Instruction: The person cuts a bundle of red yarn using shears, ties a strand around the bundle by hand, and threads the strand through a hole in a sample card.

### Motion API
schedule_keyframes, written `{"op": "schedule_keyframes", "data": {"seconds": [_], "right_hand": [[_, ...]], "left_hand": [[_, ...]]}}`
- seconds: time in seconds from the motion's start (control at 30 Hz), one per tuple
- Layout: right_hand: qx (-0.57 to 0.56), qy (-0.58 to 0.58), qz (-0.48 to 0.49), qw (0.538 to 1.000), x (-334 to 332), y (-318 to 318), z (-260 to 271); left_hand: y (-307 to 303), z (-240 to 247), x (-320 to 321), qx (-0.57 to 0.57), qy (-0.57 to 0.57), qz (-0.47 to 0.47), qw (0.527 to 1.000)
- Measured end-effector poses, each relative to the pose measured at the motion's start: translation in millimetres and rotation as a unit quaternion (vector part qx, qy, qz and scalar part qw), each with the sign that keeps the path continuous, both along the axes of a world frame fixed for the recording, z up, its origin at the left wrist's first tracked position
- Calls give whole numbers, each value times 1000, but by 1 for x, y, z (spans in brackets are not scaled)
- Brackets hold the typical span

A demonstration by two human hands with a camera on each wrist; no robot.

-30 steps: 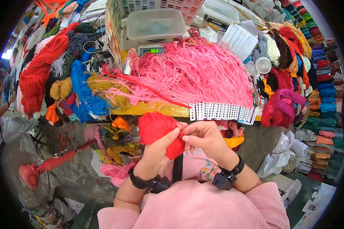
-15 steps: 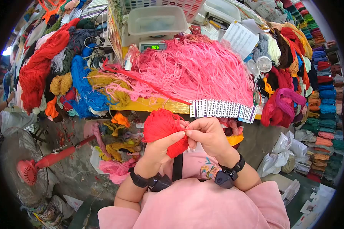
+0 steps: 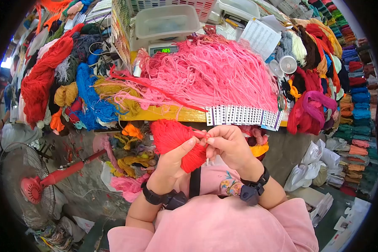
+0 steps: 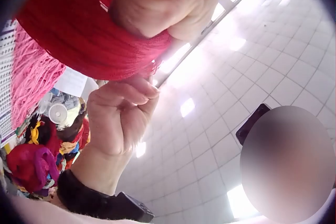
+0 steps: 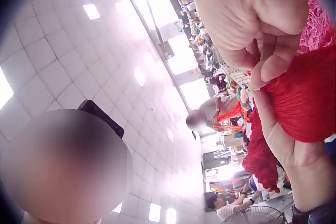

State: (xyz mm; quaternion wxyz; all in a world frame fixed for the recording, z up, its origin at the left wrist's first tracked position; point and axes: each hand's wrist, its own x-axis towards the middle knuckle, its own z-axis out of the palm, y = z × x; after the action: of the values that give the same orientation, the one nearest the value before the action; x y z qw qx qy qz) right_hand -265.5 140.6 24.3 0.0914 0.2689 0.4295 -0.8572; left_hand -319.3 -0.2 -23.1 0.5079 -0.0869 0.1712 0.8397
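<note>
A thick bundle of red yarn (image 3: 172, 140) is held in front of the chest, below the table's front edge. My left hand (image 3: 174, 159) grips its lower right side, thumb across the strands. At the bundle's right end my right hand (image 3: 231, 147) pinches some red strands between thumb and fingertips, close to the left fingertips. In the left wrist view the red yarn (image 4: 94, 40) hangs above the right hand (image 4: 118, 116). The right wrist view shows the right hand (image 5: 252, 19) with bent fingers at the yarn (image 5: 307, 98); the pinched strands are largely hidden there.
Pink yarn (image 3: 214, 75) covers the table behind a row of punched cards (image 3: 243, 116). A scale (image 3: 164, 49) and a clear tub (image 3: 168, 23) stand behind. Coloured skeins lie both sides; a red fan (image 3: 31, 190) stands lower left.
The yarn bundle and left hand have shifted slightly left since half a second ago. The right hand has moved slightly right, and a red strand loop now shows between the hands.
</note>
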Motion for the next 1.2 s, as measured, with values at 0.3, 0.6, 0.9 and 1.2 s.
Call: {"op": "schedule_keyframes", "data": {"seconds": [0.3, 0.6, 0.9, 1.2], "right_hand": [[-59, 21, 81, 995, 13, 13, -8], [93, -6, 59, 994, 9, 4, 6], [65, -26, 23, 997, 14, 8, -2], [-58, -15, -24, 998, 13, 12, -6]], "left_hand": [[1, 7, 6, -43, -6, -3, 999], [9, 15, 9, -53, -17, 10, 998], [13, 14, 8, -59, -23, -10, 998], [13, 11, 5, -89, -28, -9, 996]]}}
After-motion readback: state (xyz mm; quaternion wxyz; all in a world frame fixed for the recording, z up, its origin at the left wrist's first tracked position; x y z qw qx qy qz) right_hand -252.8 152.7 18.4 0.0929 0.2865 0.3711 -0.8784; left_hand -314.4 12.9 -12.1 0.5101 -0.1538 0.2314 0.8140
